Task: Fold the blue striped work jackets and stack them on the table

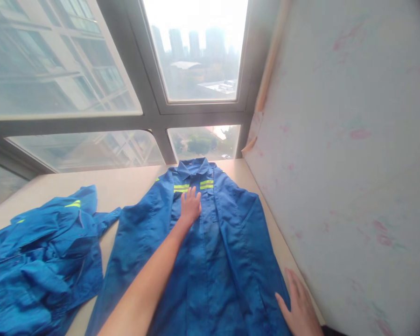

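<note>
A blue work jacket (210, 242) with yellow-and-grey reflective strips lies spread out, front up, its collar toward the window. Both sleeves run down along its sides. My left hand (191, 205) rests on the upper chest near the front placket, just below the strips, fingers apart and pointing at the collar. By the jacket's right edge, near the lower part of the sleeve, my right hand (299, 305) is open with thumb and fingers spread; whether it touches the cloth I cannot tell.
A second blue garment (45, 261) with yellow strips lies crumpled at the left on the pale sill (126, 179). A grey window frame (203, 109) closes off the far side. The papered wall (353, 163) stands close on the right.
</note>
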Motion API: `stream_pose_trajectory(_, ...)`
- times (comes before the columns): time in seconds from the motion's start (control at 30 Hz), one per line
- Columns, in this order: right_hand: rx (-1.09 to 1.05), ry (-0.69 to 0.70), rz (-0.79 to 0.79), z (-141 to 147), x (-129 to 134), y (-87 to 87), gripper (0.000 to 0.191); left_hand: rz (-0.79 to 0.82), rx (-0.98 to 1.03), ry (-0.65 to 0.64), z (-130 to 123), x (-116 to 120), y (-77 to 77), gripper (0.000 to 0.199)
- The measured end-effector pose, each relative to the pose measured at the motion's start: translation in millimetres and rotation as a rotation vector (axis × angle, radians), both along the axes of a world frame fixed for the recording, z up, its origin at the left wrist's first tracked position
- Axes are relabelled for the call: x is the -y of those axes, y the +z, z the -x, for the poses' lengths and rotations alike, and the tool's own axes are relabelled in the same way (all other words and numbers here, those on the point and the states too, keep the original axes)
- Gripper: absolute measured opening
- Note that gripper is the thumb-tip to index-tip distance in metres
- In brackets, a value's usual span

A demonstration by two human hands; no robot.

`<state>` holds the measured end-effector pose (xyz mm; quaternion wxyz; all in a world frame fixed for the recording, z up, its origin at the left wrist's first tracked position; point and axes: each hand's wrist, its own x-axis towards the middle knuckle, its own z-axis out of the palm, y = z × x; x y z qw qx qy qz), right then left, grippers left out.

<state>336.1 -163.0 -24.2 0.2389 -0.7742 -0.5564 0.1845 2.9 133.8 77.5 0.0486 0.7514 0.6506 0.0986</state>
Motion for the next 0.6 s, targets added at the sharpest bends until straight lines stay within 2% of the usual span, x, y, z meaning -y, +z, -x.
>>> stream_pose_trajectory(0.1,-0.05,-0.053,0.09,-2,10,7.6,0.067,0.047,0.148,-0.114,-44,86,-2.4,0.035)
stream_pose_trajectory(0.17,-0.124,-0.095,0.171,-1,13,11.6,0.066,0.202,0.471,-0.289,-79,156,-9.8,0.03)
stream_pose_trajectory(0.2,-0.163,-0.101,0.202,0,14,12.7,0.063,0.292,0.579,-0.335,-95,190,-13.7,0.029)
stream_pose_trajectory(0.27,-0.216,-0.109,0.232,2,14,13.5,0.058,0.441,0.676,-0.414,-123,246,-19.5,0.025)
stream_pose_trajectory(0.3,-0.236,-0.123,0.239,3,15,13.6,0.056,0.501,0.679,-0.454,-134,267,-21.0,0.026)
stream_pose_trajectory(0.33,-0.264,-0.142,0.247,5,14,13.9,0.055,0.551,0.662,-0.458,-142,282,-21.6,0.03)
stream_pose_trajectory(0.4,-0.383,-0.168,0.26,8,14,15.8,0.056,0.624,0.594,-0.427,-153,299,-21.9,0.043)
stream_pose_trajectory(0.53,-0.737,-0.157,0.27,13,16,24.4,0.063,0.658,0.478,-0.375,-160,301,-28.5,0.083)
stream_pose_trajectory(0.6,-0.808,-0.159,0.288,13,20,28.0,0.064,0.645,0.447,-0.367,-163,301,-36.1,0.093)
